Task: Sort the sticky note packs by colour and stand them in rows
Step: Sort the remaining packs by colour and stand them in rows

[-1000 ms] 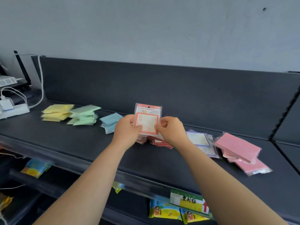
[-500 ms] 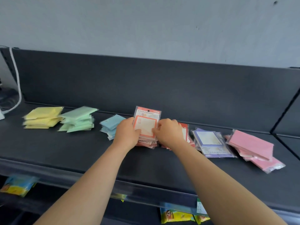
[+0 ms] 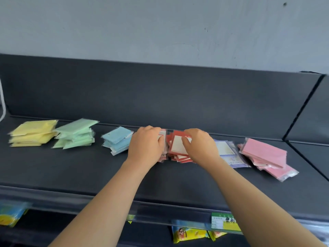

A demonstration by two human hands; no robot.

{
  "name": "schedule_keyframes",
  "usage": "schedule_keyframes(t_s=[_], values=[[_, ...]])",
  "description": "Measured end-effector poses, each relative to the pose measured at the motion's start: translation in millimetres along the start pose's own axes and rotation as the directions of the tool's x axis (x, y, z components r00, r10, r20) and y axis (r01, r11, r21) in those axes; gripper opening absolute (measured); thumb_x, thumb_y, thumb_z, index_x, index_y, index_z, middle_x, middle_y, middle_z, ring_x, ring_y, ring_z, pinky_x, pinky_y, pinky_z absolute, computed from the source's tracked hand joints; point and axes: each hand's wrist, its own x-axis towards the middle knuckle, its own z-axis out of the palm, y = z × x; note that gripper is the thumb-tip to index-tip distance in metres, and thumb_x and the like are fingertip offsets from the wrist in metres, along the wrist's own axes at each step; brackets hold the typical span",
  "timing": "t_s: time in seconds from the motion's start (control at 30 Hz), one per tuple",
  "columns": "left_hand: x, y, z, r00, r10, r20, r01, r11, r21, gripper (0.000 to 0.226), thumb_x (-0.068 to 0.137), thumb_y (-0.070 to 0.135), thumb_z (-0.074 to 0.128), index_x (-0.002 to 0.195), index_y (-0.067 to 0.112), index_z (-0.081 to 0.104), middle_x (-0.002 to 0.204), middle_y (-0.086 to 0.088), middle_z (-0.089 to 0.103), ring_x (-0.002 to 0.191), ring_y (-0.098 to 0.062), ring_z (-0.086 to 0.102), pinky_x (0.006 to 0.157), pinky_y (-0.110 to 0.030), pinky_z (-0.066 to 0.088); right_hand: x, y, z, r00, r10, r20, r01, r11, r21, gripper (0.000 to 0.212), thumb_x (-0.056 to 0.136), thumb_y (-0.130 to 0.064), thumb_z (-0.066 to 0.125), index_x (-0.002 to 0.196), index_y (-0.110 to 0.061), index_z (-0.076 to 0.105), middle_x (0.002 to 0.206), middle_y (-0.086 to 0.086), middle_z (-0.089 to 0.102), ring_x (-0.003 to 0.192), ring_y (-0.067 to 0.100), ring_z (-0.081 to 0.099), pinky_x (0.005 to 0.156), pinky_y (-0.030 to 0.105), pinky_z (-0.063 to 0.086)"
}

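Hands: left hand (image 3: 146,146) curls round the red packs' (image 3: 175,148) left edge; right hand (image 3: 200,147) grips the top one.
Room: bare shelf (image 3: 89,172) before both hands, back panel (image 3: 160,97) close behind.
Change: the pack held upright earlier now lies tilted on its pile.
Count: six piles, with yellow (image 3: 33,132), green (image 3: 76,133) and blue (image 3: 117,139) left of the hands, red between them, purple (image 3: 229,154) and pink (image 3: 263,154) right.

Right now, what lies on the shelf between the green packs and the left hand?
In the head view, one stack of light blue packs lies between the green packs and the left hand.
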Motion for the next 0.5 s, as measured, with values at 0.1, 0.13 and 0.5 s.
schedule_keyframes(t_s=[0.1, 0.13, 0.5], values=[[-2.2, 26.0, 5.2, 0.998, 0.062, 0.012, -0.062, 0.998, 0.007, 0.030, 0.098, 0.029, 0.045, 0.118, 0.015, 0.063, 0.114, -0.001, 0.064, 0.106, -0.023, 0.055, 0.086, -0.033, 0.043, -11.3, 23.0, -12.4, 1.000, 0.012, -0.021, -0.013, 0.999, -0.045, 0.020, 0.093, -0.020, 0.044, 0.086, -0.008, 0.058, 0.089, 0.005, 0.060, 0.088, 0.030, 0.056, 0.066, 0.032, 0.040], [-3.0, 35.9, 8.1, 0.997, 0.075, 0.020, -0.075, 0.997, -0.001, 0.030, 0.098, 0.029, 0.045, 0.117, 0.015, 0.063, 0.114, -0.001, 0.064, 0.105, -0.023, 0.055, 0.087, -0.034, 0.043, -15.8, 31.4, -18.5, 0.999, 0.014, -0.029, -0.016, 0.998, -0.062, 0.020, 0.093, -0.020, 0.044, 0.087, -0.007, 0.058, 0.090, 0.006, 0.061, 0.089, 0.030, 0.055, 0.066, 0.033, 0.040], [-20.5, 194.6, 56.7, 0.965, 0.257, 0.057, -0.251, 0.963, -0.102, 0.028, 0.096, 0.030, 0.048, 0.113, 0.018, 0.067, 0.115, 0.001, 0.066, 0.103, -0.025, 0.057, 0.086, -0.036, 0.045, -75.0, 170.2, -106.8, 0.987, 0.117, -0.111, -0.133, 0.979, -0.153, 0.030, 0.096, -0.023, 0.047, 0.112, -0.005, 0.063, 0.117, 0.007, 0.064, 0.109, 0.028, 0.055, 0.088, 0.037, 0.045]])
